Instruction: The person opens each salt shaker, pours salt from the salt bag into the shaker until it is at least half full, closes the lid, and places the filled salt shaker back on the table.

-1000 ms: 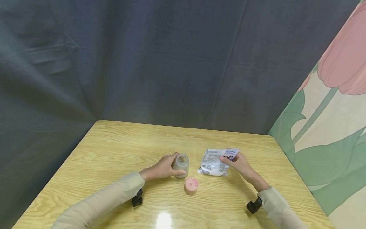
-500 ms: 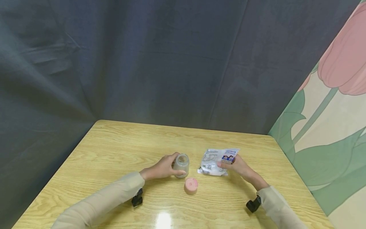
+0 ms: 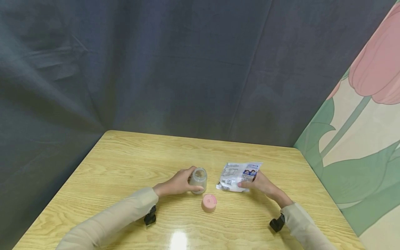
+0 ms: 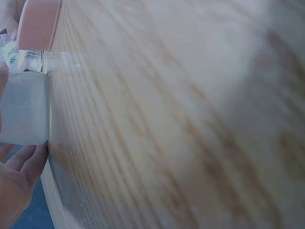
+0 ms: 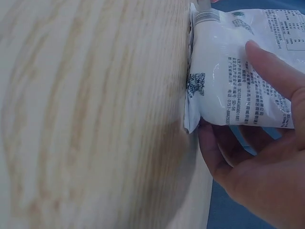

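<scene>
A clear glass jar [image 3: 200,181] stands upright on the table, its mouth uncovered. My left hand [image 3: 178,182] grips it from the left, thumb at the near side and fingers behind. In the left wrist view, fingertips show beneath the frosted-looking jar wall [image 4: 24,107]. To the right, my right hand [image 3: 264,184] holds a white printed plastic packet [image 3: 232,175] by its right side. The right wrist view has the thumb flat on the packet's [image 5: 224,71] printed face, with the other fingers behind it. The packet's lower edge is at the tabletop.
A round pink lid [image 3: 209,202] lies on the wooden table [image 3: 140,152] just in front of the jar. Dark cloth [image 3: 187,69] hangs behind the table, and a tulip-patterned panel [image 3: 359,156] borders the right side.
My right thumb has slid down the packet's face toward its lower right, uncovering the blue picture. The left hand and the jar have stayed put.
</scene>
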Demonstrator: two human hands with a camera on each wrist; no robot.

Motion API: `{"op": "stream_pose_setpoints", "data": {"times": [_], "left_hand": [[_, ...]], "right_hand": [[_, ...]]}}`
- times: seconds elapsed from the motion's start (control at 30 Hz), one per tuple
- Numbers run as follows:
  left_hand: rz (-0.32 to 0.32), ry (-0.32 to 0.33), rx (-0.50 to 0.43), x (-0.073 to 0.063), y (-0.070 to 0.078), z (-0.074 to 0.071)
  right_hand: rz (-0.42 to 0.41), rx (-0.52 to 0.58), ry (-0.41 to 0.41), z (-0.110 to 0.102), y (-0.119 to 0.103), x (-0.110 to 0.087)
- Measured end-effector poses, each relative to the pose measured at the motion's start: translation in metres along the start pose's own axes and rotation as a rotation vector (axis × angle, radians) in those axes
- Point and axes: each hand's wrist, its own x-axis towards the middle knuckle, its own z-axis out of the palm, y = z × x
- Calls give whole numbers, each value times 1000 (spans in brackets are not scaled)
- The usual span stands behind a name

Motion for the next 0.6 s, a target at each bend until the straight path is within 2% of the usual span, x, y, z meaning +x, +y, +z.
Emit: {"op": "stream_pose_setpoints", "data": {"times": [0.23,0.6], "left_hand": [[-4,7,6,0,0,0],[8,7,8,0,-1,0]], "right_hand": [[-20,-16,-47,-2,3,1],[-32,3,-59,1,11,2]]}}
